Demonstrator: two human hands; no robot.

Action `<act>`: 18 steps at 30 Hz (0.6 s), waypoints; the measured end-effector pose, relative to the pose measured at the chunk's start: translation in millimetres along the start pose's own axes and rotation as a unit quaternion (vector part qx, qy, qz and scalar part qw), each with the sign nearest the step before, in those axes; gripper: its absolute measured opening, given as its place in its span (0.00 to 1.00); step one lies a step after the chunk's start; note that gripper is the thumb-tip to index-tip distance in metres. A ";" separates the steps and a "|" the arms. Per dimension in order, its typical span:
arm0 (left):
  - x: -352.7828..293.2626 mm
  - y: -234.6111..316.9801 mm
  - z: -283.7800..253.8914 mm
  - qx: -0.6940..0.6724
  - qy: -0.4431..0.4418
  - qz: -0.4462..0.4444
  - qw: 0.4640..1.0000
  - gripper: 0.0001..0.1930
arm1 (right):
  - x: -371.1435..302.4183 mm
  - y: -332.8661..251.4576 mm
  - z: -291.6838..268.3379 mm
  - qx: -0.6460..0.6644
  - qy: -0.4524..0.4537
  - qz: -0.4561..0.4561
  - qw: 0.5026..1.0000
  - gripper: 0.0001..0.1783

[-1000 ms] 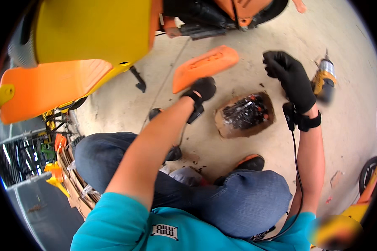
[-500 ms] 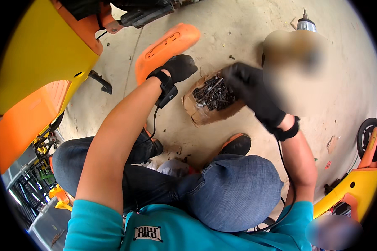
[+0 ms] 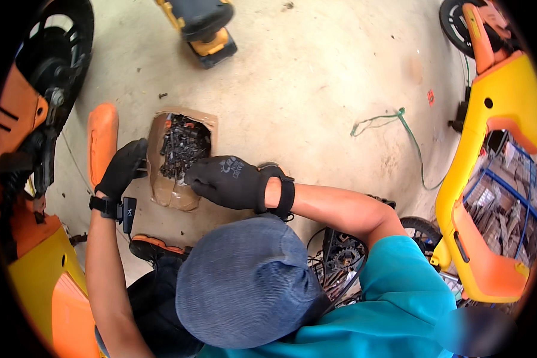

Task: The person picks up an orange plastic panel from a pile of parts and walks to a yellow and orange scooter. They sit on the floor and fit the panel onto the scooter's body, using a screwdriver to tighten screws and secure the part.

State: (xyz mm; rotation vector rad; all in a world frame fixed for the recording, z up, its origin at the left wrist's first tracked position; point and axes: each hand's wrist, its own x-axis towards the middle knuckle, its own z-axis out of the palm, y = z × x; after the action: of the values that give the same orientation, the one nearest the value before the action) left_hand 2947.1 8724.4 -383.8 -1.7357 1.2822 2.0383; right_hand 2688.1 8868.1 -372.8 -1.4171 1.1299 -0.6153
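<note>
An open cardboard box [image 3: 200,112] of loose dark screws and bolts [image 3: 182,146] rests on the floor before my knee. My right hand [image 3: 232,182], in a black glove, reaches over its near right edge. Its fingers are drawn together at the screws; what they pinch, if anything, is hidden. At the box's left side is my left hand [image 3: 124,167], gloved too, with curled fingers. A small dark piece seems to show by its fingertips, too small to name. Just beyond that hand, a long orange plastic cover [image 3: 103,137] lies on the floor.
A yellow and black cordless drill [image 3: 206,30] stands beyond the box. Yellow and orange scooters flank me, one on the left [image 3: 36,262] and one on the right [image 3: 450,203]. A green cord [image 3: 409,131] trails across the floor. One loose screw [image 3: 163,95] lies past the box.
The view has swung right, so box, cover and drill appear farther left. My right hand now sits lower, at the box's near right edge; my left hand is now beside the box.
</note>
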 end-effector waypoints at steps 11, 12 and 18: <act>32.1 -24.3 -33.3 0.431 0.010 0.487 0.759 0.10 | 0.1 -32.5 -67.4 0.159 0.145 0.053 0.975 0.11; 35.1 -19.4 -36.4 0.458 0.023 0.468 0.756 0.12 | 14.4 -70.6 -83.5 0.158 0.130 0.067 0.977 0.13; -5.5 26.5 -13.1 0.309 0.184 0.121 0.925 0.25 | 95.4 -228.0 -118.6 0.043 0.096 -0.194 0.975 0.22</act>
State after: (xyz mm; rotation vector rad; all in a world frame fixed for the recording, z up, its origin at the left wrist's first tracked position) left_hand 2941.9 8701.2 -365.4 -1.7346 2.0601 1.1943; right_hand 2686.4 8701.4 -155.3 -1.5403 0.9642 -1.0854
